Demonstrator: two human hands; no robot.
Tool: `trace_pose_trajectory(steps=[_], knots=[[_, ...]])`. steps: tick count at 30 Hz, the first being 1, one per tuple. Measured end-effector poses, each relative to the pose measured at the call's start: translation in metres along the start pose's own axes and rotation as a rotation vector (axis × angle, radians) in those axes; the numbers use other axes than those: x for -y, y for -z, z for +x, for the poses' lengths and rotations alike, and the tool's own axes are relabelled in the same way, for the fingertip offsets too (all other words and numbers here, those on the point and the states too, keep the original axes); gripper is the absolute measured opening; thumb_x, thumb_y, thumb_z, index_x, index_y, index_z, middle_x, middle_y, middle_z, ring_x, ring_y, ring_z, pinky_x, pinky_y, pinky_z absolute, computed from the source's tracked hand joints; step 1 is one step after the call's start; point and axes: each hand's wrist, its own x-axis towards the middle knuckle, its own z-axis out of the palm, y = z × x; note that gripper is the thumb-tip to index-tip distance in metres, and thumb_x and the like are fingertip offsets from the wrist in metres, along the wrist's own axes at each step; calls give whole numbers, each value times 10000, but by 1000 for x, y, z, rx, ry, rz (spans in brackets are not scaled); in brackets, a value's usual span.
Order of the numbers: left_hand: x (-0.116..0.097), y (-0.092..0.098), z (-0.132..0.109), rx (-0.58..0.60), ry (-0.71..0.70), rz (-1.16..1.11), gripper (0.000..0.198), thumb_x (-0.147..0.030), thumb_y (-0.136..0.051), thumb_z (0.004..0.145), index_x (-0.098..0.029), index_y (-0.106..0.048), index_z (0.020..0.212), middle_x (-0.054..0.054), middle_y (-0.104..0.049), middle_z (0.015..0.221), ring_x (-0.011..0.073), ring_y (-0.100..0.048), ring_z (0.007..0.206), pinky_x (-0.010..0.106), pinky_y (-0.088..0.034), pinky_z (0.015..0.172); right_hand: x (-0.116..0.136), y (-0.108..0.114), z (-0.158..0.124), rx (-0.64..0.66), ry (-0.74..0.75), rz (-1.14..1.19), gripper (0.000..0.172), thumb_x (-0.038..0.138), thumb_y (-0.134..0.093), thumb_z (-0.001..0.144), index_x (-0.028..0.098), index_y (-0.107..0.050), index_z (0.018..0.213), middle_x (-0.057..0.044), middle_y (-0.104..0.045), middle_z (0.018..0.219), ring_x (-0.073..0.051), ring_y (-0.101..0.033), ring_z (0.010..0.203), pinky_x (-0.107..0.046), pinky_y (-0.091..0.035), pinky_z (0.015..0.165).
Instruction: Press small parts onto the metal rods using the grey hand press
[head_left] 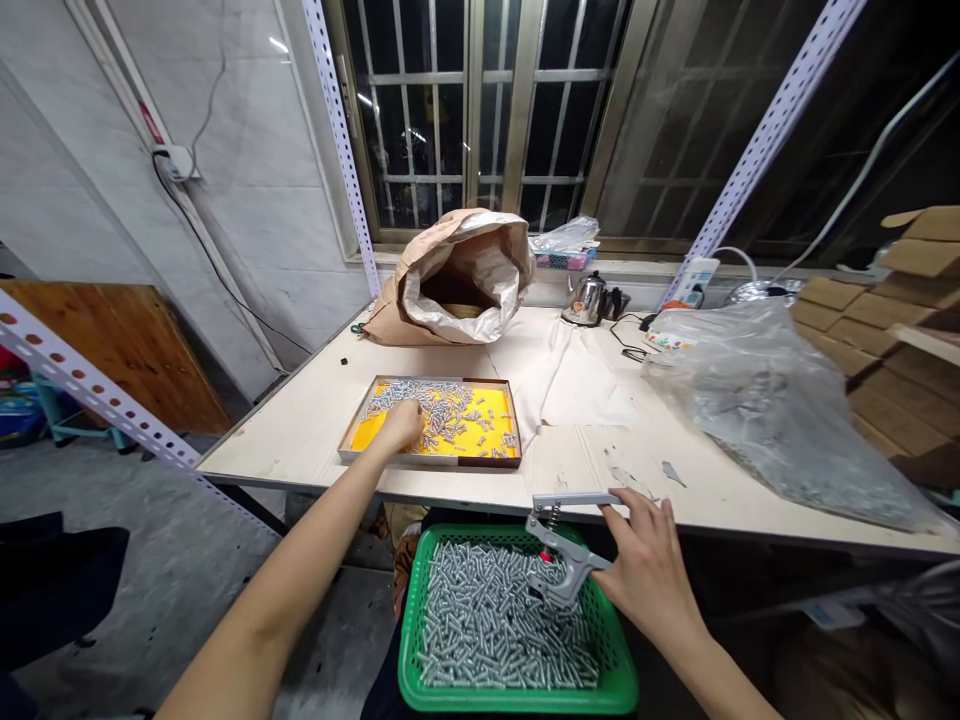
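Note:
My left hand [403, 425] reaches into a shallow tray [489, 462] with a yellow bottom, its fingers curled down among small silvery screws [442, 405]. What those fingers pinch, if anything, is hidden. My right hand [646, 560] grips a grey metal clamp-like tool [574, 570] with a flat upper bar, a coil spring and a red tip. The tool hangs over a green plastic basket [626, 690], which sits below the table's front edge and is filled with many longer silvery screws [495, 620].
A large brown paper sack [405, 300] lies with its mouth toward me on the table [285, 440]. A metal kettle [589, 298] stands behind. To the right are a clear plastic bag [780, 400] and stacked cardboard boxes [885, 340]. Perforated metal posts [341, 110] frame the bench.

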Motion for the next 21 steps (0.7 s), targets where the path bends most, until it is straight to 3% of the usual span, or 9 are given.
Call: trace_pose_trajectory(steps=[2,7,10,13,17,21], knots=[[-3,4,-13,-23,-26,-110,98,-138,-629,721,-123,-667,810,98,-683,782,233,-628,863,311,-464,770,1,3,5,-12,-5,5,414,283,-544,692,163,-532,1087,-156,-497,1204,-322,-427,1184,-583,-221,1081],[-22,0,-65,-1,-72,-393,174,-310,-598,732,-142,-639,755,45,-666,686,161,-615,633,260,-467,587,7,12,28,-16,-24,12,431,353,-563,739,133,-551,1109,-166,-499,1208,-323,-412,1195,-594,-199,1087],[-44,-9,-99,73,-72,-633,203,-344,-673,668,-149,-627,699,41,-665,656,157,-617,622,254,-463,575,14,16,45,-29,-24,16,456,392,-570,753,118,-560,1119,-165,-501,1211,-316,-401,1209,-580,-183,1100],[-63,-19,-125,186,27,-953,244,-329,-759,594,-140,-623,663,50,-680,658,163,-639,647,256,-474,600,21,20,57,-32,-26,29,466,423,-562,766,110,-571,1112,-166,-502,1217,-309,-394,1214,-570,-160,1114],[-72,-32,-144,264,145,-1184,278,-293,-828,531,-128,-650,668,24,-678,627,114,-606,572,227,-452,586,26,23,62,-22,-22,40,495,462,-556,769,100,-578,1107,-169,-503,1221,-301,-382,1223,-557,-135,1128],[-74,-46,-154,271,191,-1246,290,-272,-856,486,-116,-687,662,13,-677,605,82,-553,527,212,-419,571,28,25,63,-31,-13,40,496,458,-559,766,102,-574,1110,-168,-505,1233,-302,-377,1234,-554,-122,1135]])
